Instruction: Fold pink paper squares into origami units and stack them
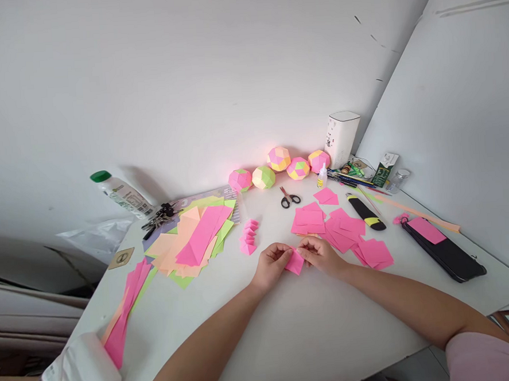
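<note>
In the head view, a small, flat pink paper piece (294, 264) is located above the smooth white tabletop (263, 339), nearer than the loose, thin pink paper rectangles (342, 234) and the faceted multicoloured paper balls (279, 159). The left hand (273, 264) pinches its left side between thumb and curled fingers; the right hand (321, 255), similarly closed, grips its upper right edge.

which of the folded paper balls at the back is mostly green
The second paper ball from the left: light green covers most of its visible side, while the other four balls show plenty of pink.
</note>
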Demonstrator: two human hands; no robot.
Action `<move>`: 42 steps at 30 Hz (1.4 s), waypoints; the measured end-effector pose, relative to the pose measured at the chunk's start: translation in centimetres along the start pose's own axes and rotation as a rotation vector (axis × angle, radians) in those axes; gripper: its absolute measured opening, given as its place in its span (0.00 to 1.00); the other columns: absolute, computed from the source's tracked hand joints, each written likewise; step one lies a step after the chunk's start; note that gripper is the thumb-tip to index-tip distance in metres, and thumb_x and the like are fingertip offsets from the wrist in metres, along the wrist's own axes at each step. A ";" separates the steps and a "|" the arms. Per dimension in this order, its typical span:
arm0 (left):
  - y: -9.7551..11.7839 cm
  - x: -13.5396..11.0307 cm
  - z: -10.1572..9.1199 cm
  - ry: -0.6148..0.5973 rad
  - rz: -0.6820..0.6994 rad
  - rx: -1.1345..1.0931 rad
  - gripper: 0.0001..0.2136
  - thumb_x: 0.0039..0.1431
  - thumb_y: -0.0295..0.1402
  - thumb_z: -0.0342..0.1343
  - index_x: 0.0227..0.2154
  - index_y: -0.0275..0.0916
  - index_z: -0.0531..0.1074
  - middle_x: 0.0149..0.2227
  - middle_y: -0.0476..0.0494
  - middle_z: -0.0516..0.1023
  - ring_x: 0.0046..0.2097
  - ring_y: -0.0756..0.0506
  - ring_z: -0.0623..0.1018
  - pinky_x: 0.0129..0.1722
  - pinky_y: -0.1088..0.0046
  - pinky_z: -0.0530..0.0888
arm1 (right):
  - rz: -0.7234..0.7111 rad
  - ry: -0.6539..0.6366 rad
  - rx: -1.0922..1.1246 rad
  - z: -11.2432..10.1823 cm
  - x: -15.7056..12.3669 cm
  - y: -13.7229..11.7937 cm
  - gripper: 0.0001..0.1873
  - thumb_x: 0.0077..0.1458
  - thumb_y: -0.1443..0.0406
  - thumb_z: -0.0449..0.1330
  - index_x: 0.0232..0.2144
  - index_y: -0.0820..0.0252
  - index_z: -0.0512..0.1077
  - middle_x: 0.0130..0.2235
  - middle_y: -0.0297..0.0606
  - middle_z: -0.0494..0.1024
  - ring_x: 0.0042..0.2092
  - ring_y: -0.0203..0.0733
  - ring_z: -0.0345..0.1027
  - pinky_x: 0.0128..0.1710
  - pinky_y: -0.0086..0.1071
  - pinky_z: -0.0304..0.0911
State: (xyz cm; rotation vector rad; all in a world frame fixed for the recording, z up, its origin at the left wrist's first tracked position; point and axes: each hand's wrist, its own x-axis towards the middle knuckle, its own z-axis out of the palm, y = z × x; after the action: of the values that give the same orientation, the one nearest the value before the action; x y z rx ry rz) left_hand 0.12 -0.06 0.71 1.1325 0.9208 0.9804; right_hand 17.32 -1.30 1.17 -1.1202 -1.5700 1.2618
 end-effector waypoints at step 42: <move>0.0 -0.1 -0.1 -0.158 0.064 -0.039 0.12 0.49 0.38 0.60 0.35 0.37 0.70 0.32 0.45 0.76 0.35 0.47 0.76 0.34 0.70 0.72 | -0.011 0.003 0.001 0.2 0.1 0.0 0.13 0.53 0.57 0.57 0.34 0.60 0.71 0.28 0.34 0.71 0.24 0.34 0.64 0.24 0.30 0.63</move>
State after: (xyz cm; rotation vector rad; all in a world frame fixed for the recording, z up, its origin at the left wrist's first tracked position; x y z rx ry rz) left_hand -0.01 -0.13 0.74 1.1950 0.7394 0.9418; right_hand 17.10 -1.22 1.15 -1.1109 -1.5709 1.2535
